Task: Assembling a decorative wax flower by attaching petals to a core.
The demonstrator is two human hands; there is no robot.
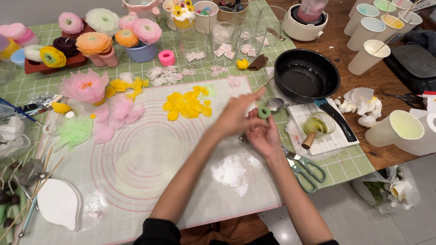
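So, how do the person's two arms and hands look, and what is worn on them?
Both forearms are bare. The left hand and right hand show no gloves, and no rings or watch can be seen. Dark, black-looking sleeves are pushed up near the elbows at the frame's lower edge.

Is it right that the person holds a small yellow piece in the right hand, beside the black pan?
Not quite: the small piece is green, not yellow, as the head view shows. The right hand holds it at the fingertips, with the left hand against it, and the black pan lies just beyond.
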